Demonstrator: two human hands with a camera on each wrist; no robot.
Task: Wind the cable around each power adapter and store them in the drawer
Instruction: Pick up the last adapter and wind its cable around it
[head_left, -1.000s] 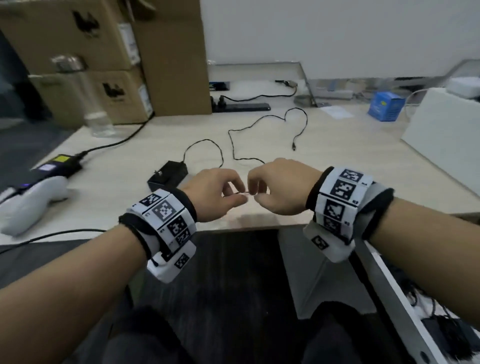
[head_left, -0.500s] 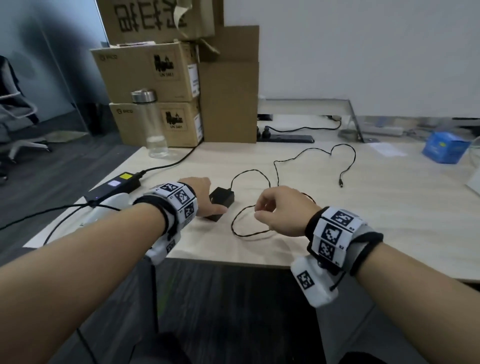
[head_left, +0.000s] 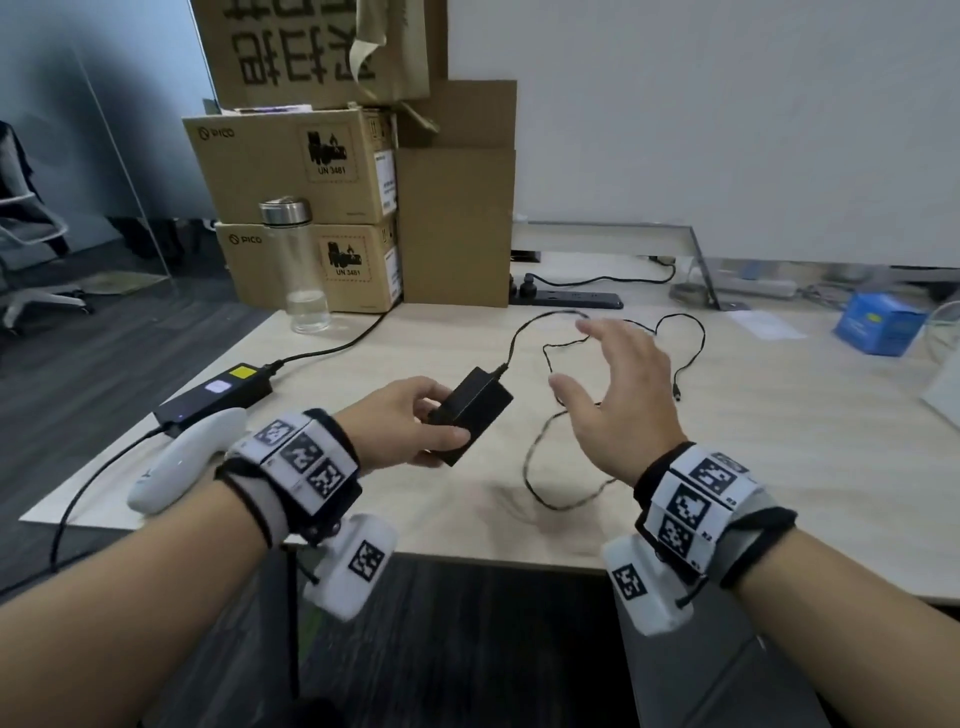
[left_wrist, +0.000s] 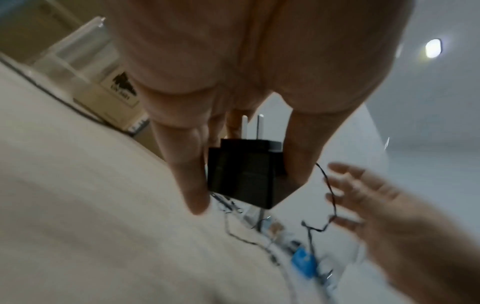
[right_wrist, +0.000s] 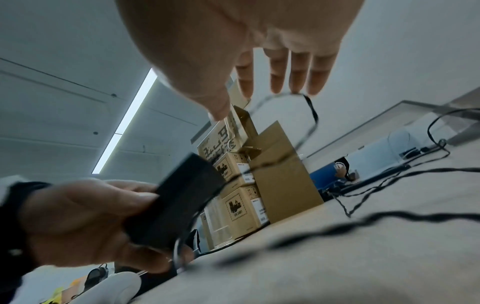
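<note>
My left hand (head_left: 410, 426) grips a small black power adapter (head_left: 475, 405) lifted off the desk, thumb on one side and fingers on the other; its two metal prongs (left_wrist: 252, 127) show in the left wrist view. The adapter's thin black cable (head_left: 550, 493) runs from its far end, loops over the desk and ends in a small plug (head_left: 678, 392). My right hand (head_left: 618, 395) hovers to the right of the adapter with fingers spread (right_wrist: 283, 72), above the cable loops and holding nothing. A second, larger black adapter (head_left: 213, 400) with a yellow label lies at the desk's left edge.
Stacked cardboard boxes (head_left: 311, 208) and a clear bottle (head_left: 298, 265) stand at the back left. A white controller (head_left: 182, 462) lies near the left edge. A black power strip (head_left: 571, 297) sits behind, and a blue box (head_left: 878, 322) at the far right. The desk's front edge (head_left: 467, 553) is close to me.
My left hand has picked the small adapter up off the desk. My right hand has let go of the cable, opened, and risen above the loops. The head view has tilted up.
</note>
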